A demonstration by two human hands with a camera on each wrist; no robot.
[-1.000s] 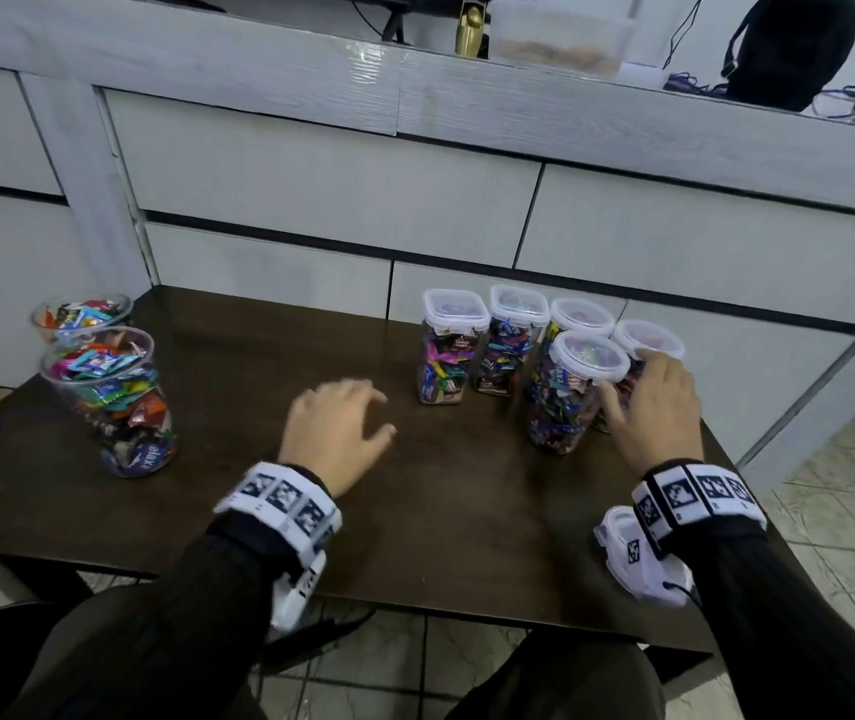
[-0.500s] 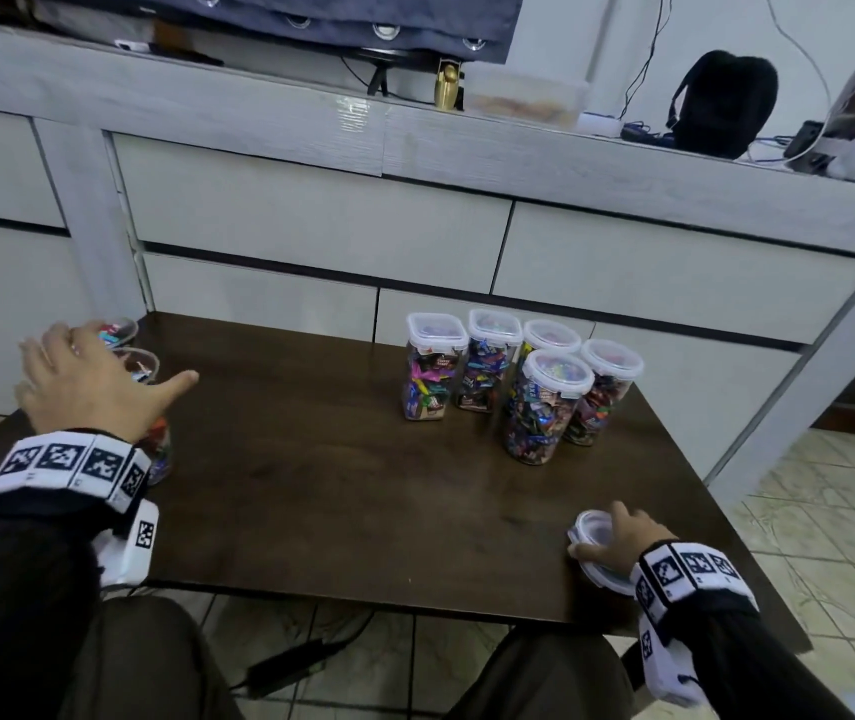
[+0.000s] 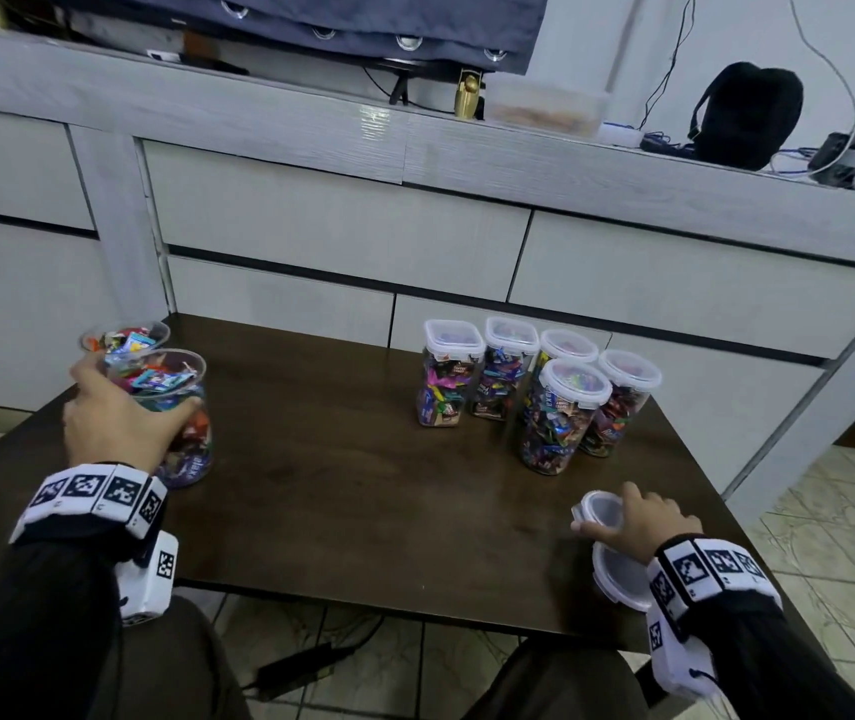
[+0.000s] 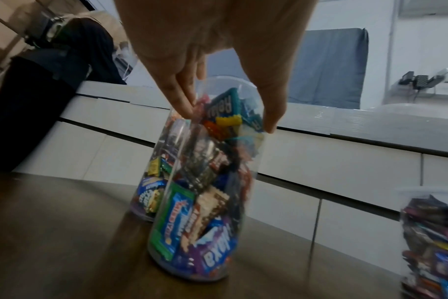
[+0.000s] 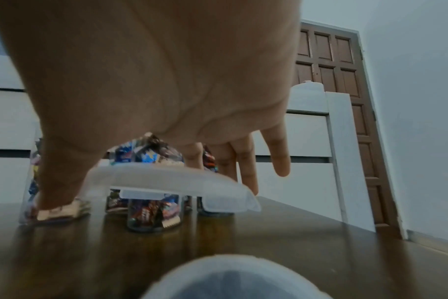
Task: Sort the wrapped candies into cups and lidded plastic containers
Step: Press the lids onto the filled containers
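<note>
Left hand (image 3: 113, 418) gripped the near open candy cup (image 3: 175, 418) by its upper wall, right hand (image 3: 638, 522) pinched a loose round lid (image 3: 599, 511) near the table edge (image 3: 363, 600); a hasty pull likely tipped the brim-full cup, spilling candies.

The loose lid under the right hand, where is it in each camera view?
Head: loose lid at lower right, near the table edge, under the right hand.
Left wrist: not in view.
Right wrist: centre, thumb on its left edge.
Shared landmark: the lidded containers of candy behind it.
</note>
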